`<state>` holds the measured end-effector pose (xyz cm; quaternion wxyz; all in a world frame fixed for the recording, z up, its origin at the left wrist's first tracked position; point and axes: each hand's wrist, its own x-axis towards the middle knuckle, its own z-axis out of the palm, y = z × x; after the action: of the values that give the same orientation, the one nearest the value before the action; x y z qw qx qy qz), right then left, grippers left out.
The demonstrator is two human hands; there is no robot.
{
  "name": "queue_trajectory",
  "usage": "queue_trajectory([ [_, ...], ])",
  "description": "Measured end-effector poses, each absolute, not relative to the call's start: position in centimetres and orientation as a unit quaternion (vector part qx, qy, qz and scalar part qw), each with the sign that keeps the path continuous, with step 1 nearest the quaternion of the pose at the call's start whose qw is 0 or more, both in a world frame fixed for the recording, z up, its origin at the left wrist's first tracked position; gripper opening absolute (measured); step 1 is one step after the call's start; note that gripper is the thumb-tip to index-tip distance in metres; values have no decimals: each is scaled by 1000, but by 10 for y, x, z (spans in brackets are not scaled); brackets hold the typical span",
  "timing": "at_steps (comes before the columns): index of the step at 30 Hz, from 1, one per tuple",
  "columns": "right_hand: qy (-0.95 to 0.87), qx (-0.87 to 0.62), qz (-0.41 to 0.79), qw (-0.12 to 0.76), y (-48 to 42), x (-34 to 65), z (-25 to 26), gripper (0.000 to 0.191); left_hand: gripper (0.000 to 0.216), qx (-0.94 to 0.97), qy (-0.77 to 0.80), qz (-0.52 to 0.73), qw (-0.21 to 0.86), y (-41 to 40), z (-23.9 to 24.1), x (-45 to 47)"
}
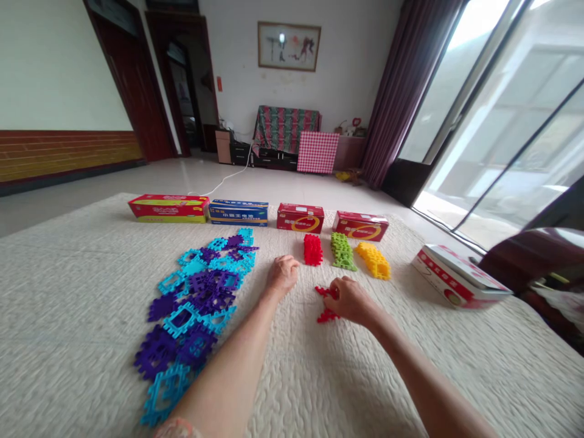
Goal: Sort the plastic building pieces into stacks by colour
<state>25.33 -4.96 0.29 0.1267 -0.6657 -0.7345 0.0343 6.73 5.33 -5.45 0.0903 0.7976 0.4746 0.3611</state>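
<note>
My right hand (350, 298) is over a few red interlocking plastic pieces (327, 316) on the quilted cover, its fingers closed on one of them. To its left, my left hand (283, 274) is curled near the cover; its fingertips are hidden, so what they may hold does not show. Just beyond the hands stand a red row of notched pieces (312, 250), a green row (343, 250) and a yellow row (373, 260). Left of my left arm lies a loose heap of purple pieces (212, 289) and light-blue pieces (181, 319).
Along the far edge stand a red-and-green box (170, 209), a blue box (238, 213) and two dark red boxes (300, 218). A white-and-red box (460, 277) lies at the right, beside a dark polished piece of furniture (529, 261).
</note>
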Motion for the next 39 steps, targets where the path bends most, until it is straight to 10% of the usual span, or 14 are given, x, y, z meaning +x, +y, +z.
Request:
queue_trajectory([
  [39, -731, -560, -41, 388, 26, 254, -33, 28, 32, 760, 523, 373, 98, 54, -51, 70],
])
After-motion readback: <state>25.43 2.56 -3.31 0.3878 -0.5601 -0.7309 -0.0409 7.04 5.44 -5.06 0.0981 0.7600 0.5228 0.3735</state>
